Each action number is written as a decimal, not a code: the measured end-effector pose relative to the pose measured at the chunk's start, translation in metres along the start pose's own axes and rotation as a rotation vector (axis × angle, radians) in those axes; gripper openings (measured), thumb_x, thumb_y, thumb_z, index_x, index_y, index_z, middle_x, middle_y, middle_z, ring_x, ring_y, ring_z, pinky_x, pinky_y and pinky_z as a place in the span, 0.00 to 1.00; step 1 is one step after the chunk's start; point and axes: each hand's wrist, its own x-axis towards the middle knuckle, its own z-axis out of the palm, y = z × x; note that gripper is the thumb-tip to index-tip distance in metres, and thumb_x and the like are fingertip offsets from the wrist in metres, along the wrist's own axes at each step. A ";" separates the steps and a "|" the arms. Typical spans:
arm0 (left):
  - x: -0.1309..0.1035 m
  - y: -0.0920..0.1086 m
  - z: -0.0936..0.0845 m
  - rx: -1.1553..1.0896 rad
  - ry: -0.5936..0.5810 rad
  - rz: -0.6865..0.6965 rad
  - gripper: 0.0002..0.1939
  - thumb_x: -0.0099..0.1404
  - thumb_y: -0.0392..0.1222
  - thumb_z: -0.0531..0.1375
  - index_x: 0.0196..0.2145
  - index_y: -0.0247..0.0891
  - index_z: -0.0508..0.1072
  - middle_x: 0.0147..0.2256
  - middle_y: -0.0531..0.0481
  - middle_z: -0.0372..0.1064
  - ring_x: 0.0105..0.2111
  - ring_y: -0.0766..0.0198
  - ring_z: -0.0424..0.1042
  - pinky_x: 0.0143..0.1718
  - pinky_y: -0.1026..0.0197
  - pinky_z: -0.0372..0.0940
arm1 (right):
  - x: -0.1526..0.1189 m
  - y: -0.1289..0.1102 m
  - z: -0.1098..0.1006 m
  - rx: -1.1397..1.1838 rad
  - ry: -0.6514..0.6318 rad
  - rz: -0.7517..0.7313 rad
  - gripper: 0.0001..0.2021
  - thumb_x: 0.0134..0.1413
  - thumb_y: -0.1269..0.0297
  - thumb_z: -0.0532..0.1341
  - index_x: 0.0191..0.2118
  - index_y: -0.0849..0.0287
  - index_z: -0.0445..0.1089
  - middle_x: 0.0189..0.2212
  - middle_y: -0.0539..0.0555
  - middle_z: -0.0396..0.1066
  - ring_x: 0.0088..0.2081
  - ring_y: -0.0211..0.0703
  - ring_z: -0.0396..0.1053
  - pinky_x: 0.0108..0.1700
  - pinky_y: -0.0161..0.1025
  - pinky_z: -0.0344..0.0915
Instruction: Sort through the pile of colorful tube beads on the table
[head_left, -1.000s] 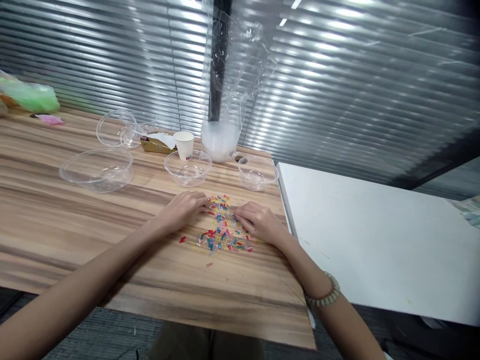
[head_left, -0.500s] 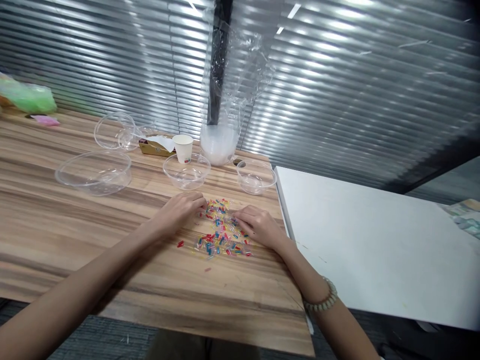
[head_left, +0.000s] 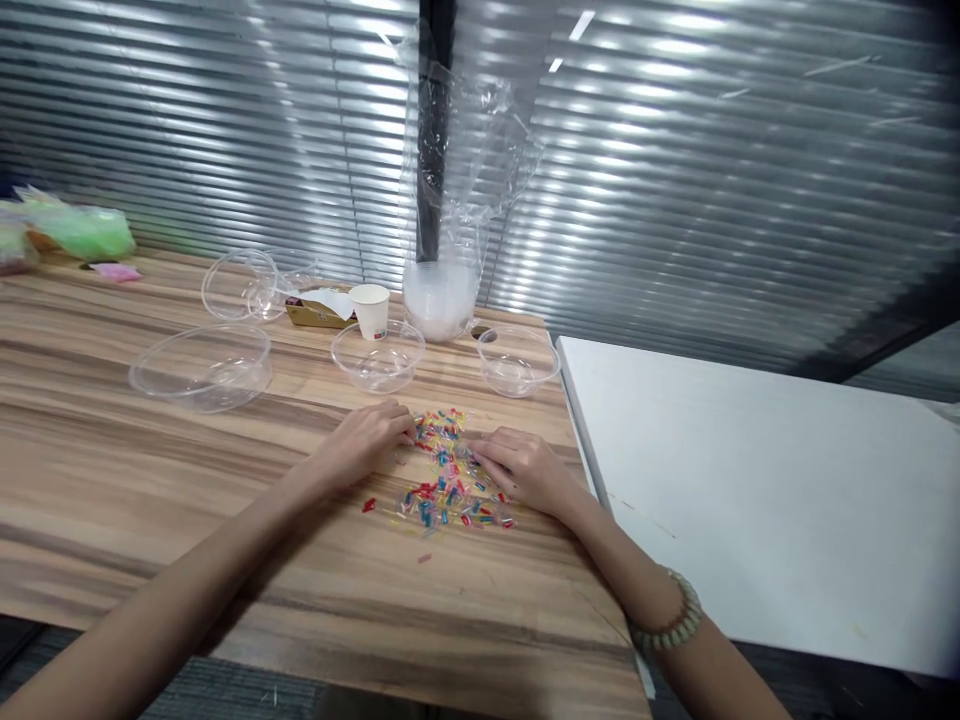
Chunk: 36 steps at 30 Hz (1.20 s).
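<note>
Many small tubes in red, blue, yellow and pink (head_left: 450, 490) lie scattered on the wood-patterned table (head_left: 300, 590). My left hand (head_left: 369, 440) rests at the left edge of the upper part of the pile, its fingers curled together; what they hold, if anything, is hidden. At the pile's right side is my right hand (head_left: 525, 468), thumb and fingers drawn together at the tubes, with the fingertips too small to make out. Two red tubes (head_left: 368, 505) lie apart on the left.
Clear round bowls (head_left: 379, 375), (head_left: 517, 375) and a wide clear bowl (head_left: 202, 385) stand beyond my hands. Behind are a paper cup (head_left: 371, 312), a tissue box (head_left: 319, 312) and bagged containers (head_left: 441, 300). A white table (head_left: 750, 480) adjoins at the right.
The view has shifted slightly, so the table contents appear a little lower. Both hands stay at the pile, with only small finger movements.
</note>
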 end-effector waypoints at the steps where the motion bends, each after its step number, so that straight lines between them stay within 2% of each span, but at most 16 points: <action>1: 0.000 0.000 0.001 0.001 -0.002 0.006 0.08 0.63 0.28 0.54 0.33 0.36 0.71 0.34 0.49 0.70 0.34 0.62 0.68 0.34 0.63 0.59 | 0.000 0.000 0.000 -0.006 0.011 -0.005 0.11 0.64 0.70 0.52 0.44 0.63 0.72 0.32 0.57 0.76 0.32 0.42 0.72 0.33 0.38 0.69; 13: 0.001 0.000 0.005 0.017 0.007 0.009 0.08 0.66 0.30 0.53 0.33 0.36 0.70 0.34 0.48 0.70 0.34 0.62 0.68 0.35 0.63 0.59 | 0.000 0.004 0.004 0.002 0.008 0.004 0.11 0.64 0.70 0.52 0.43 0.60 0.72 0.32 0.57 0.77 0.33 0.44 0.73 0.34 0.39 0.70; 21: -0.001 0.002 0.002 -0.021 -0.011 0.011 0.08 0.67 0.30 0.52 0.35 0.36 0.70 0.36 0.48 0.70 0.35 0.63 0.68 0.35 0.64 0.59 | 0.001 0.004 0.002 -0.013 -0.009 0.017 0.11 0.64 0.70 0.53 0.44 0.62 0.72 0.32 0.57 0.77 0.31 0.43 0.73 0.33 0.38 0.69; 28: 0.000 -0.005 0.011 -0.091 0.051 -0.036 0.09 0.66 0.31 0.52 0.33 0.36 0.70 0.34 0.49 0.69 0.35 0.63 0.69 0.36 0.64 0.60 | 0.000 0.004 0.003 0.016 -0.006 0.035 0.11 0.63 0.71 0.53 0.44 0.61 0.72 0.33 0.58 0.77 0.33 0.43 0.74 0.35 0.38 0.70; 36: 0.002 -0.006 0.008 -0.167 0.018 0.020 0.09 0.65 0.32 0.53 0.34 0.37 0.72 0.34 0.48 0.71 0.35 0.64 0.69 0.36 0.65 0.62 | -0.002 0.006 0.002 0.008 0.007 0.060 0.11 0.63 0.71 0.53 0.42 0.61 0.73 0.32 0.57 0.77 0.33 0.44 0.74 0.34 0.39 0.70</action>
